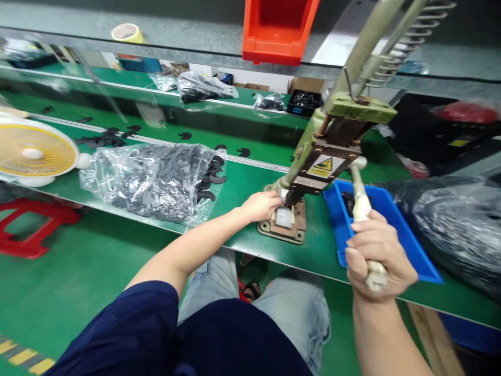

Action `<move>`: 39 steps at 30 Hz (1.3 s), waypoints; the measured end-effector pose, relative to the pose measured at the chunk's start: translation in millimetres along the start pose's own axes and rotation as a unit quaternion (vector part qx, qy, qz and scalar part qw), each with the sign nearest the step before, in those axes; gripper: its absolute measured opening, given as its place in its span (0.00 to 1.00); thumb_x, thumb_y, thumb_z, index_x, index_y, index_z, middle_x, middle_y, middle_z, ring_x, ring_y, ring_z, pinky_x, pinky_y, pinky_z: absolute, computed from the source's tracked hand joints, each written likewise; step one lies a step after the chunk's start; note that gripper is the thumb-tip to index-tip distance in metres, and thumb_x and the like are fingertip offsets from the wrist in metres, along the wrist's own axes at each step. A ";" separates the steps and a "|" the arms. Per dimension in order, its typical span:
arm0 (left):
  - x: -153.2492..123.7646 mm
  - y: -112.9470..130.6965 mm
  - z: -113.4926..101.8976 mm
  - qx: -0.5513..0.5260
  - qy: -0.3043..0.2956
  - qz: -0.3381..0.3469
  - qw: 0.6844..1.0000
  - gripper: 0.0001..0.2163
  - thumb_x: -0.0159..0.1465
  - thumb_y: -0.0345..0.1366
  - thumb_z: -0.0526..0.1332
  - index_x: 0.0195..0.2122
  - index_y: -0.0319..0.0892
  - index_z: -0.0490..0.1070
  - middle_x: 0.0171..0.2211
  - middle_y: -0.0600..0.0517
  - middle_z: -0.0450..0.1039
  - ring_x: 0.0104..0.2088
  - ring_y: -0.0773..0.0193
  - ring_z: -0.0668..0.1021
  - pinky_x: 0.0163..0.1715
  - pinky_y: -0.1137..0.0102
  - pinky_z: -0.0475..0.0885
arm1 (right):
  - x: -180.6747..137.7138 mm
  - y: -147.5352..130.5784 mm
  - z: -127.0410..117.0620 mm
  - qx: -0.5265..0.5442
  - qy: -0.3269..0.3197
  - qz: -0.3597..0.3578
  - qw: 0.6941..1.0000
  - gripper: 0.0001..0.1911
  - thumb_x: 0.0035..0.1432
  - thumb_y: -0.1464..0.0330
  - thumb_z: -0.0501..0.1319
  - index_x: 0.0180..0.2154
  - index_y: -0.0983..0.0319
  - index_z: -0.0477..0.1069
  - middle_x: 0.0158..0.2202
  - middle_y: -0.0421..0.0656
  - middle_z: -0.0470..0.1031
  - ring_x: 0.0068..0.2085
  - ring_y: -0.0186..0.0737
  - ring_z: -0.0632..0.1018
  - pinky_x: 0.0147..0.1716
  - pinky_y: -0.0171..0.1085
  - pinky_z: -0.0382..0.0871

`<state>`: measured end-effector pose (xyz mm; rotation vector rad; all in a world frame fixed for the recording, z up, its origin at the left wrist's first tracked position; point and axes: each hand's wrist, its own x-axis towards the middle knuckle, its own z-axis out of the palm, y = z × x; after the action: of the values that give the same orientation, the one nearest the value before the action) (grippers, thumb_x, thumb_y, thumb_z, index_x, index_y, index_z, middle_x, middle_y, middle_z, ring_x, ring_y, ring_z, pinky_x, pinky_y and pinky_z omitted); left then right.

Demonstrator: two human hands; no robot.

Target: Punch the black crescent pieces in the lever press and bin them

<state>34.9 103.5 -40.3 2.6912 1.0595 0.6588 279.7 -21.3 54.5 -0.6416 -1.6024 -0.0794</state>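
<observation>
Looks dicey tbh, with the right grip [373,253] clenched on the lever [359,201] and the left grip [259,205] at the white piece [284,217] on the press [332,151] base, right under the punch (can't tell if pinching it), could crush fingertips if yanked down early.

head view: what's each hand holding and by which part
The right hand grips the pale lever handle of the green metal press near its free end. The left hand touches a small white block on the press base; a grip cannot be told.

The press [326,156] hides the tips of the left hand [259,206]
</observation>
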 end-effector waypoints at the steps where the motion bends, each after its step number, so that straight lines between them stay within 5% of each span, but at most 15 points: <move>1: -0.7 -2.9 -3.5 0.006 -0.007 -0.001 1.000 0.15 0.76 0.37 0.53 0.55 0.46 0.79 0.56 0.49 0.78 0.54 0.59 0.79 0.56 0.68 0.73 | -6.6 3.2 -0.1 -0.001 0.001 0.005 1.000 0.09 0.48 0.69 0.68 0.21 0.55 0.71 0.23 0.35 0.75 0.33 0.46 0.80 0.56 0.66 0.73; 7: -31.1 -75.8 -60.4 0.113 -0.012 -0.154 0.982 0.16 0.73 0.35 0.58 0.58 0.38 0.76 0.56 0.39 0.77 0.56 0.47 0.76 0.60 0.55 0.68 | -11.9 11.1 4.4 -0.003 0.040 0.015 0.999 0.11 0.45 0.68 0.68 0.18 0.54 0.68 0.22 0.34 0.74 0.31 0.46 0.80 0.53 0.65 0.76; 10: -54.3 -123.1 -90.4 0.224 -0.081 -0.274 0.932 0.21 0.70 0.40 0.61 0.61 0.37 0.73 0.58 0.37 0.75 0.60 0.43 0.72 0.60 0.54 0.67 | -12.5 11.7 6.6 -0.004 0.052 0.016 0.999 0.11 0.46 0.68 0.68 0.19 0.55 0.68 0.21 0.35 0.74 0.31 0.46 0.80 0.53 0.64 0.76; 15: -70.5 -155.3 -101.3 0.236 -0.172 -0.301 0.908 0.21 0.67 0.39 0.63 0.60 0.42 0.73 0.58 0.40 0.77 0.60 0.42 0.73 0.58 0.56 0.68 | -13.8 11.7 7.1 -0.003 0.045 0.011 0.999 0.10 0.47 0.68 0.67 0.19 0.55 0.68 0.22 0.35 0.74 0.32 0.45 0.80 0.53 0.64 0.76; 20: -64.5 -147.2 -90.1 0.129 -0.146 -0.300 0.934 0.23 0.64 0.35 0.67 0.61 0.42 0.69 0.51 0.45 0.81 0.51 0.52 0.80 0.51 0.65 0.72 | -12.3 10.1 7.5 -0.006 0.045 0.015 0.999 0.10 0.47 0.69 0.67 0.20 0.55 0.68 0.23 0.34 0.75 0.32 0.44 0.80 0.54 0.63 0.75; 25: -61.6 -116.4 -81.2 0.096 -0.091 -0.190 0.973 0.16 0.67 0.29 0.60 0.56 0.41 0.72 0.46 0.45 0.80 0.46 0.56 0.81 0.47 0.68 0.74 | -13.1 11.8 9.5 0.005 0.067 0.019 0.998 0.09 0.44 0.67 0.67 0.19 0.54 0.67 0.21 0.34 0.73 0.30 0.46 0.79 0.51 0.64 0.75; 31: -56.2 -67.3 -63.7 0.084 -0.101 -0.105 0.986 0.13 0.68 0.32 0.59 0.53 0.46 0.75 0.47 0.47 0.79 0.46 0.56 0.82 0.46 0.66 0.75 | -15.4 14.0 10.4 -0.002 0.075 0.027 0.997 0.09 0.44 0.66 0.66 0.18 0.53 0.67 0.21 0.33 0.73 0.29 0.46 0.78 0.51 0.66 0.75; 34: -53.5 -53.2 -40.8 -0.025 -0.061 -0.141 0.988 0.11 0.69 0.35 0.61 0.51 0.45 0.75 0.42 0.49 0.80 0.43 0.58 0.82 0.45 0.68 0.75 | -15.6 13.7 11.3 0.004 0.073 0.017 0.997 0.09 0.44 0.67 0.66 0.19 0.53 0.67 0.21 0.34 0.73 0.30 0.46 0.78 0.52 0.65 0.75; 39: -56.1 -47.3 -2.4 -0.214 0.010 -0.261 0.941 0.09 0.70 0.43 0.63 0.41 0.43 0.73 0.32 0.55 0.77 0.31 0.66 0.78 0.33 0.72 0.71 | -13.7 10.7 11.1 0.014 0.063 0.004 0.998 0.08 0.44 0.70 0.66 0.20 0.55 0.68 0.22 0.35 0.74 0.32 0.45 0.78 0.52 0.64 0.74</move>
<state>-31.2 99.8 -72.1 1.9273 1.3703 0.7075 274.4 -12.5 36.5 -0.6098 -1.4760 -0.0897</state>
